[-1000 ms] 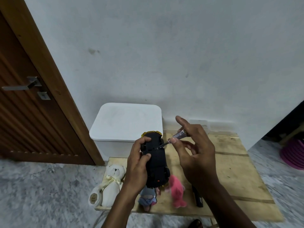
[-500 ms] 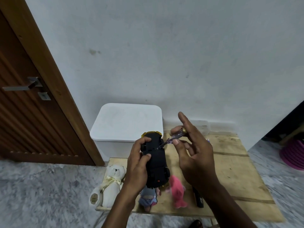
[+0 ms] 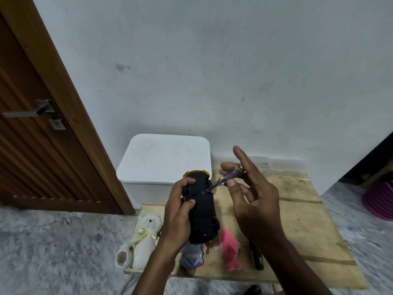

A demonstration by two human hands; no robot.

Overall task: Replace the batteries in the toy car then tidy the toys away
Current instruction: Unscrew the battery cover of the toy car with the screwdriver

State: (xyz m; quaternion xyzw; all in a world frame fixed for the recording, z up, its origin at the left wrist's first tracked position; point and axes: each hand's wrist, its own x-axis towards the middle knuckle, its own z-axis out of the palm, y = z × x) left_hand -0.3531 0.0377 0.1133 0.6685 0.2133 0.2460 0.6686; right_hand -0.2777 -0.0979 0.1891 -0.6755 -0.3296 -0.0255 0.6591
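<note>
Fingers of the left hand curl round the side of the toy car, gripping it belly-up in the air above the near left part of a wooden board, its yellow end toward the wall. The right hand pinches the clear handle of a screwdriver between thumb and middle finger, the forefinger standing out straight; the tip touches the car's black underside near the far end. The board is bare, scuffed plywood set low over a mottled grey floor. Behind it, against the pale wall, stands one white box with its lid on, and left of that a brown ribbed door with a metal handle. Counted: one car, one screwdriver, three soft toys along the board's near edge: a white bear half hanging off the left corner, a small doll in blue below the car, and a pink plush just beside it. One black oblong thing lies by the right wrist. A pink coil sits at the far right edge.
</note>
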